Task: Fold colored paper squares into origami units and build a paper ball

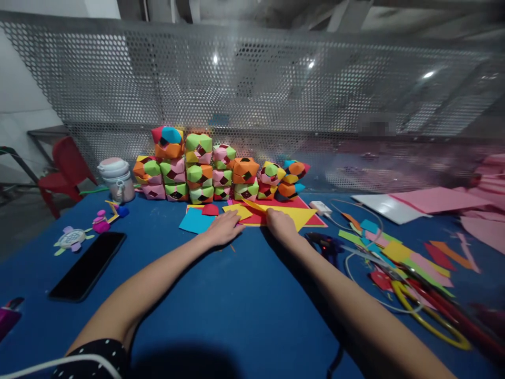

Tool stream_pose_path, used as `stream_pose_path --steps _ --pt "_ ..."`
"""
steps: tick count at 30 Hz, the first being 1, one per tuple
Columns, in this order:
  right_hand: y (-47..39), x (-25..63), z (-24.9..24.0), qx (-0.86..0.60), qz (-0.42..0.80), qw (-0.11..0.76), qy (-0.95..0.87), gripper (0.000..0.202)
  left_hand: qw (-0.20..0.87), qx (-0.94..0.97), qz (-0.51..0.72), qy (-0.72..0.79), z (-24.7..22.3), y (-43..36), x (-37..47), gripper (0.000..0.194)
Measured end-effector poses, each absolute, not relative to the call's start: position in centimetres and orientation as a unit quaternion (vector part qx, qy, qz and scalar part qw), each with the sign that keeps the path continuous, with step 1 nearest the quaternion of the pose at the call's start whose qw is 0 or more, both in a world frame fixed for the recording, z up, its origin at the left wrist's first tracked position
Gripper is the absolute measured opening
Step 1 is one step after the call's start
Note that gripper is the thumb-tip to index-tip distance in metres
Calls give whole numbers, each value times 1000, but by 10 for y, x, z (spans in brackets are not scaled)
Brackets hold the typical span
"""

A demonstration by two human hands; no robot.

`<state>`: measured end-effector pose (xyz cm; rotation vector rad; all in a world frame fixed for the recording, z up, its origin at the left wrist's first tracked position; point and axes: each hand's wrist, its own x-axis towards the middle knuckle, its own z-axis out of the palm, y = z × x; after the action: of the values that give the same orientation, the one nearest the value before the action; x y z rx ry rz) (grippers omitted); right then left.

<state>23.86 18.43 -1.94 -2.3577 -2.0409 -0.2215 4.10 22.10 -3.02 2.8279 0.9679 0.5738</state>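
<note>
My right hand (281, 225) is closed on a folded sheet of yellow paper (302, 215), which lies over red sheets (313, 221). My left hand (225, 228) rests palm down with its fingers stretched out, at the near edge of a smaller yellow paper piece (241, 211). Beside that hand lie a blue paper sheet (194, 220) and a small red paper half-round (210, 209). Just behind the papers stand stacks of multicoloured folded-paper balls (199, 176).
On the left are a black phone (87, 267), a paper turtle (72, 239) and a lidded cup (119, 181). To the right lie a glue gun (326, 245), yellow-handled scissors (430, 321), a white cable (349, 268) and paper scraps (398, 251). A perforated metal panel (252, 105) closes the back.
</note>
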Motion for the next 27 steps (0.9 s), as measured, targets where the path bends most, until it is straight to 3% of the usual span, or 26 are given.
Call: stream_pose_path --steps 11,21,25,27 --pt "189 209 -24 -683 -98 27 -724 30 25 951 153 266 -31 228 66 34" --pt "194 205 -25 -646 -108 79 -751 35 0 958 169 233 -23 200 22 26" --pt "192 205 -25 -644 -104 108 -750 37 -1 940 204 274 -15 203 -12 26" --pt "189 202 -24 -633 -95 121 -759 37 6 898 241 368 -11 212 -33 26"
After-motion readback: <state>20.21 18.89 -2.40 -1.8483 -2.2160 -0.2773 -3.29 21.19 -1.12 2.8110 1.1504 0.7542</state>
